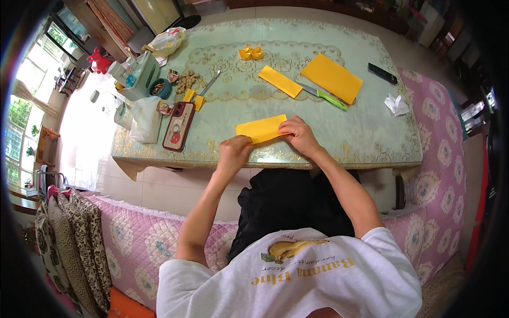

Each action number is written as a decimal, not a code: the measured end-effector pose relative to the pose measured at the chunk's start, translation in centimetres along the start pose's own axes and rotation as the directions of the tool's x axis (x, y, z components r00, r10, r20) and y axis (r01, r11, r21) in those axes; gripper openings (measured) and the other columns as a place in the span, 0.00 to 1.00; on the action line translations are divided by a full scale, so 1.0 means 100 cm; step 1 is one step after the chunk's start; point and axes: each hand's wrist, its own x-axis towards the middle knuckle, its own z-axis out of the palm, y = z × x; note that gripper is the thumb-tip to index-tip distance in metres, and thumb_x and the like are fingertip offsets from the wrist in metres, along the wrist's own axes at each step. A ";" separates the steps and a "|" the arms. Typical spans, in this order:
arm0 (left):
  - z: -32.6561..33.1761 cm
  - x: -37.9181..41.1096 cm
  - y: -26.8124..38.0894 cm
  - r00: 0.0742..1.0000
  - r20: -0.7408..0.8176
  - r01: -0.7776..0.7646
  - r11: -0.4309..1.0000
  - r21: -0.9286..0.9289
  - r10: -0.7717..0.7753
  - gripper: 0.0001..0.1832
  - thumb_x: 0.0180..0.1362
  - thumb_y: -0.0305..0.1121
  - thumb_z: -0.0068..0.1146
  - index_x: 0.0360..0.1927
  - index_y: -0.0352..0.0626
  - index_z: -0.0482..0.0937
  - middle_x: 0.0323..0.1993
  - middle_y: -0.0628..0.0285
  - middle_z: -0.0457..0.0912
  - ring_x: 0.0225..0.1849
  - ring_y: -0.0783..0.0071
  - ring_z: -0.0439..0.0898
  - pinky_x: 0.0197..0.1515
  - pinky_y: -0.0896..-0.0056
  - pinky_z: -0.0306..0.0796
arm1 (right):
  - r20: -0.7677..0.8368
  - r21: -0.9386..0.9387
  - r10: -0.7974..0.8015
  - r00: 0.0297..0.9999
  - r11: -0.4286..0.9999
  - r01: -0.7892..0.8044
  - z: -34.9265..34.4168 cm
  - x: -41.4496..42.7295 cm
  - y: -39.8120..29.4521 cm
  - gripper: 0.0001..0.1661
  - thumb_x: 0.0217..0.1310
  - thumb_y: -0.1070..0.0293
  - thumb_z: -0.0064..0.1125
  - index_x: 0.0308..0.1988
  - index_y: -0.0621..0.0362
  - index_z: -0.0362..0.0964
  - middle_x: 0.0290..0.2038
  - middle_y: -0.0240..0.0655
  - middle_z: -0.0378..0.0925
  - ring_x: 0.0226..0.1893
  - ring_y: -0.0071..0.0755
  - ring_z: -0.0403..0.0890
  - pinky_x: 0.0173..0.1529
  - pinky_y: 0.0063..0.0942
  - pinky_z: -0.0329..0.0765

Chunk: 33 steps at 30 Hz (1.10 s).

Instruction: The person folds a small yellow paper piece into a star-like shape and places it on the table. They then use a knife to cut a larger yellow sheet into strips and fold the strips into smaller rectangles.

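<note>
Between my hands is a yellow rectangular sheet of paper (260,128), held just above or on the near part of the table. My left hand (235,153) pinches its lower left corner. On the right end, my right hand (300,133) grips the lower edge, with thumb and fingers together. Farther off lie a narrow yellow paper strip (280,81) and a larger yellow paper stack or sheet (333,77). A knife with a green handle (332,99) has its blade partly beside the strip. At the back sits a folded yellow paper shape (251,52) with several points.
A cloth-covered table (222,115) carries a phone in a case (179,127), a plastic bag (145,121), peanuts (187,81), a blue bowl (161,88) and a metal-bladed tool (210,82) at left. A black remote control (382,73) and crumpled white tissue (396,105) lie at right.
</note>
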 end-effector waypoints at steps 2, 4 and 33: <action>-0.006 0.003 -0.004 0.974 0.011 0.227 0.967 -0.120 -0.227 0.10 0.50 0.30 0.62 0.33 0.34 0.81 0.27 0.57 0.83 0.28 0.75 0.80 0.32 0.75 0.71 | -0.007 0.065 0.089 0.996 0.994 -0.088 0.000 -0.001 0.000 0.09 0.42 0.75 0.66 0.30 0.59 0.78 0.32 0.33 0.79 0.34 0.36 0.75 0.41 0.28 0.72; -0.010 0.013 0.000 0.944 0.010 0.329 0.936 -0.123 -0.330 0.10 0.50 0.30 0.62 0.34 0.34 0.81 0.26 0.57 0.83 0.27 0.76 0.80 0.32 0.74 0.71 | -0.008 0.169 0.257 0.966 0.953 -0.252 -0.003 0.002 -0.010 0.07 0.44 0.72 0.65 0.29 0.59 0.77 0.28 0.33 0.77 0.32 0.38 0.73 0.39 0.31 0.71; 0.001 0.049 0.018 0.968 0.248 -0.046 0.943 0.331 -0.040 0.28 0.42 0.43 0.68 0.49 0.47 0.76 0.46 0.61 0.74 0.50 0.59 0.71 0.49 0.56 0.66 | -0.139 0.120 0.260 0.956 0.962 -0.245 -0.001 0.002 -0.009 0.09 0.42 0.78 0.64 0.28 0.65 0.70 0.41 0.37 0.71 0.40 0.38 0.74 0.43 0.28 0.73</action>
